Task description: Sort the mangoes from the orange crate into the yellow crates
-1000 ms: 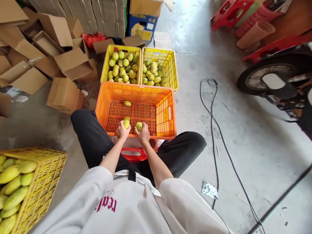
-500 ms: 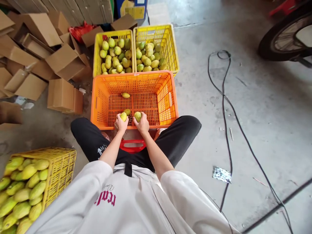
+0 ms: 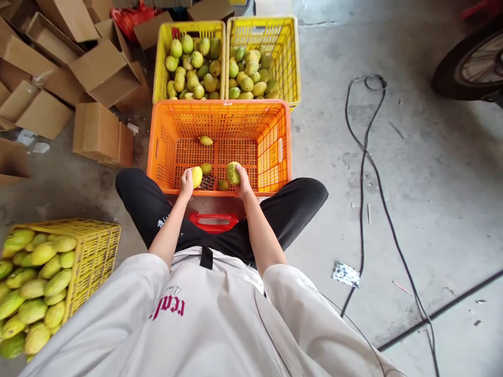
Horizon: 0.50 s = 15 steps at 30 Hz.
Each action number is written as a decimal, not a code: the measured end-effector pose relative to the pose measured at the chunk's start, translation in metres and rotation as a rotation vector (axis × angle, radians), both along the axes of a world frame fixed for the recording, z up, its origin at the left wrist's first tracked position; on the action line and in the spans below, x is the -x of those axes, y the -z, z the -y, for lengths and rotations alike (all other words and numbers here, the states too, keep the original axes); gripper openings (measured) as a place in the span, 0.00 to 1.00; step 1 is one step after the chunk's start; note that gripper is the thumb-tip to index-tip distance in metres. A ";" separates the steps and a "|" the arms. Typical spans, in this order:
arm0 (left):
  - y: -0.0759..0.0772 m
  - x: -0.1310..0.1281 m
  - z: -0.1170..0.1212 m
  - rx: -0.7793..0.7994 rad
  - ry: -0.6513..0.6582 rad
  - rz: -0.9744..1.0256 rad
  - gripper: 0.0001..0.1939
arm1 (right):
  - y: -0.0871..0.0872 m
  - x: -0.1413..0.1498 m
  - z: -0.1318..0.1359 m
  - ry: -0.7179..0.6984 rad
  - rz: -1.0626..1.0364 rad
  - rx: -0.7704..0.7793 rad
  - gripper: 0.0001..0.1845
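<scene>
Over the near side of an orange crate [image 3: 220,107], my left hand [image 3: 186,183] is closed round a yellow papaya [image 3: 197,177]. To its right, my right hand [image 3: 244,180] grips a greener, ridged papaya [image 3: 233,173], with the thumb on top. The two fruits are held apart from each other. Inside the crate lie three loose fruits: one yellowish papaya [image 3: 205,140] farther back, a greenish one [image 3: 206,168] between my hands, and another [image 3: 222,185] by the near wall.
Behind stand two yellow crates [image 3: 227,63] holding papayas. Another yellow crate [image 3: 94,262], heaped with papayas, is at the lower left. Cardboard boxes [image 3: 96,131] crowd the left. A black cable [image 3: 363,209] and a wheel [image 3: 471,68] are at the right. A red stool [image 3: 214,222] shows between my legs.
My hands have spread apart, each with its papaya. The right-hand papaya is turned and shows a longer side. A fruit by the near wall has come into sight. The view has tilted down.
</scene>
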<state>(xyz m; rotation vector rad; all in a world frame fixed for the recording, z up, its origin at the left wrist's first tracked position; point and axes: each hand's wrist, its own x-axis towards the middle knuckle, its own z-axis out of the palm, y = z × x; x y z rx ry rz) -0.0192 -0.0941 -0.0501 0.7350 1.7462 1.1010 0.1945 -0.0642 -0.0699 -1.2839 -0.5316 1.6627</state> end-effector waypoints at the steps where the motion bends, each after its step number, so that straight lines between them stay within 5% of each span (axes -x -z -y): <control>1: -0.002 -0.001 0.000 0.014 -0.007 0.056 0.28 | -0.002 0.000 0.001 -0.002 -0.013 -0.008 0.24; 7: -0.009 -0.002 0.004 0.020 0.034 0.141 0.24 | -0.006 0.008 0.010 0.016 0.065 -0.051 0.32; 12: -0.005 0.002 0.010 -0.037 0.080 0.119 0.29 | -0.006 0.020 0.014 -0.017 0.059 -0.005 0.23; 15: -0.001 0.006 0.009 -0.006 0.094 0.083 0.23 | -0.005 0.021 0.011 -0.054 0.038 0.010 0.23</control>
